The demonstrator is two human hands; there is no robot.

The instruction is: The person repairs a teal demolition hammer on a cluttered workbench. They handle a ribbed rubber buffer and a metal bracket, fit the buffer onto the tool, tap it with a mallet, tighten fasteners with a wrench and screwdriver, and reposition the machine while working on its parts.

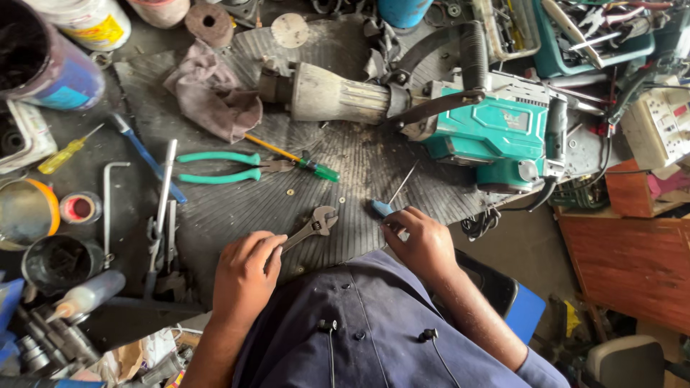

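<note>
Head view, left hand: the left hand [244, 276] lies at the near edge of the ribbed dark rubber mat [345, 154], its fingers closed round the handle end of a grey steel adjustable wrench [313, 226].
Head view, wrench: it lies flat on the mat, jaw end pointing up and to the right, away from the person.
Head view, right hand: the right hand [420, 241] has its fingers curled round the blue handle of a thin-shafted screwdriver [392, 197]; the shaft slants up and right toward the machine.
Head view, machine: a large teal and grey demolition hammer [438, 108] lies on its side across the far part of the mat, its pale metal nose pointing left.
Head view, mat tools: green-handled pliers [230, 167] lie left of centre, a green and yellow screwdriver [295, 158] just beside them, and a crumpled greyish-pink rag [212, 90] touches the hammer's nose.
Head view, desk left: on the cluttered dark desk [133, 197] lie a bent steel hex key [108, 205], a yellow-handled screwdriver [66, 152] and a round tin with red inside [79, 208].
Head view, person: a dark blue work shirt [374, 330] fills the bottom centre.
</note>
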